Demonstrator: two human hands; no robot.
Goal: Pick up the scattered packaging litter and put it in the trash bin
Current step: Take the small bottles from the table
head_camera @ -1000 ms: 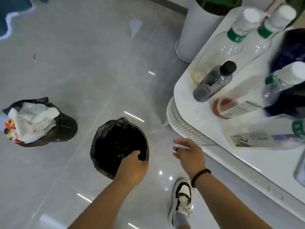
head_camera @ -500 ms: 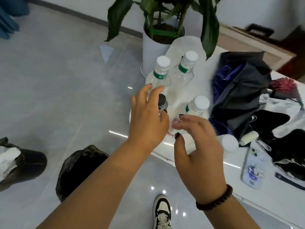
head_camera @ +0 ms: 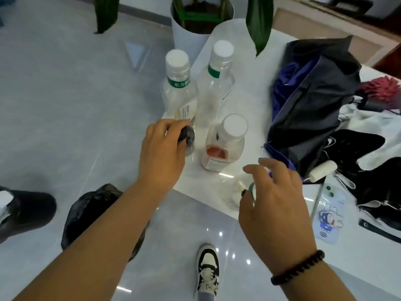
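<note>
At the near corner of the white table [head_camera: 256, 83] both hands are on bottles. Left hand [head_camera: 161, 157] has its fingers curled round the top of a small dark bottle w/ a black cap [head_camera: 187, 137]; the bottle stands at the table edge. Right hand [head_camera: 275, 205] is lower, fingers bent down over a clear bottle w/ a green neck band [head_camera: 243, 192], thumb and fingertips pinching it near the neck; most of that bottle is hidden by the hand. A dark bead bracelet [head_camera: 298, 270] sits on the right wrist.

Between the hands stands a short clear bottle, white cap, reddish liquid at the bottom [head_camera: 224, 146]; its label is too small to read. Beyond the left hand are two tall clear bottles w/ white caps: the left tall bottle [head_camera: 179, 88] has a green band reading "东方" plus more chars I can't make out; the right tall bottle [head_camera: 217, 83] has a green band, no legible text.

Right of the right hand: a phone in a cartoon-rabbit case [head_camera: 331, 211] flat on the table. Beyond it, a folded dark umbrella w/ purple lining [head_camera: 312, 105].

On the floor under the left forearm: a bin lined w/ a black bag [head_camera: 86, 211]. Left of it, a second black bin [head_camera: 28, 209] w/ something white in it. A black-and-white sneaker [head_camera: 208, 270] is below, between the arms.
</note>
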